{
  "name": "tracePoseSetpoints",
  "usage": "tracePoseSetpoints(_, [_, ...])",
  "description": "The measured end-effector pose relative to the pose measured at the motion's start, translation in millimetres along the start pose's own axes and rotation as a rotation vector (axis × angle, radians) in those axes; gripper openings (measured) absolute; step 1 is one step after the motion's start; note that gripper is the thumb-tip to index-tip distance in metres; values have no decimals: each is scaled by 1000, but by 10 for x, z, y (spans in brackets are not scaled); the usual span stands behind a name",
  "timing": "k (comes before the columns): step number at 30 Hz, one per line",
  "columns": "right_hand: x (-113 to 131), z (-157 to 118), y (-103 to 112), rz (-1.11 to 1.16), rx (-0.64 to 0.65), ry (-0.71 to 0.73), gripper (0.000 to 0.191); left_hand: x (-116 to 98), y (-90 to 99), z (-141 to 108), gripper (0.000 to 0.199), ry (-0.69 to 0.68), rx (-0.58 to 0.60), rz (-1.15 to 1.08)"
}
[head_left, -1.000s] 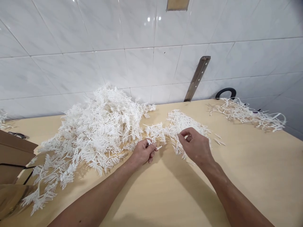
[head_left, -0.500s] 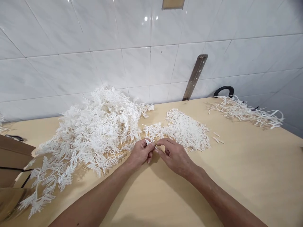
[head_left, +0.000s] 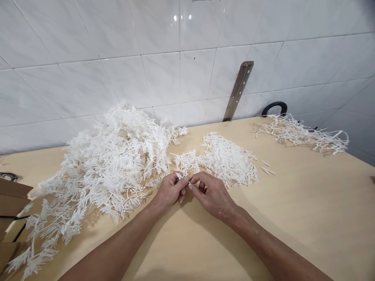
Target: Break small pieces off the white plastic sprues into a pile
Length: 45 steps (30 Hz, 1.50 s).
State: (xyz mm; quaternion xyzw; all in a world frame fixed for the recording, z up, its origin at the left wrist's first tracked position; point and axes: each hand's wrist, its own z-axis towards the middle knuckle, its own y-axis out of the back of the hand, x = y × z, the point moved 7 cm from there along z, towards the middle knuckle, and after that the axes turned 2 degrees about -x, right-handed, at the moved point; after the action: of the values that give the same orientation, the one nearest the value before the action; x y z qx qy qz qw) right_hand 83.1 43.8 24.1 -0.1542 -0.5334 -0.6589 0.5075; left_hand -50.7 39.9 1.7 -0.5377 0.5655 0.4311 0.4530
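Closest to you, your forearms [head_left: 117, 240] reach in from the bottom edge over the pale wooden surface [head_left: 307, 226]. At the left edge, partly cut off, stands a brown cardboard box [head_left: 13, 191] with a black strap across it. In the middle, your left hand [head_left: 171, 189] is closed, pinching a small white sprig [head_left: 179, 176] between thumb and fingers, just above the surface. Your right hand [head_left: 209, 193] meets it there, thumb and forefinger pressed together at the sprig's near end; your fingertips cover most of that spot, so exactly how much they grip is hard to make out.

To the left of your hands spreads a big tangled heap of white, needle-tipped branches [head_left: 114, 156], trailing towards the box. Just beyond your hands lies a smaller, flatter pile of fine white pieces [head_left: 231, 160], with a few loose bits [head_left: 268, 168] to its right. Farther off, near the surface's right end, bare white stems [head_left: 301, 134] lie in a loose bundle, a black ring [head_left: 275, 107] behind them. A metal strip [head_left: 238, 91] leans against the white tiled wall [head_left: 158, 43].
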Motion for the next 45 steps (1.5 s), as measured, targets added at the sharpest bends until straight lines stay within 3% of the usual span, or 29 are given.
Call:
tracePoseSetpoints(8, [129,-17,-35,-81,-3,171,13,48,2,34,44,4,-10,-2])
tracePoseSetpoints(14, [107,-17,-53,-82,79,127,14,39,-11,10,41,-40,-62,45])
tracePoseSetpoints(20, [444,-109,-216,47,233,280,12,35,115,69,38,-94,-183,36])
tracePoseSetpoints(24, [283,1,45,32,36,180,10,28,56,83,41,-95,-73,17])
tracePoseSetpoints(29, [-291,141,829,-307,-410,-16,10,66,-22,56,43,-51,46,-81])
tracePoseSetpoints(32, [-415,142,1106,-457,-538,-67,11,61,-42,39,45,-32,82,-195])
tracePoseSetpoints(34, [-384,128,1141,-427,-567,-87,13,51,-49,39,46,-29,96,-233])
tracePoseSetpoints(36, [-319,134,1036,-321,-491,-114,16,59,-53,49,46,-20,109,-230])
tracePoseSetpoints(42, [-118,128,359,-51,71,-145,26,69,-25,72,40,-76,100,-222])
tracePoseSetpoints(45, [-124,79,212,57,186,-186,24,50,-28,58,37,-101,101,-231])
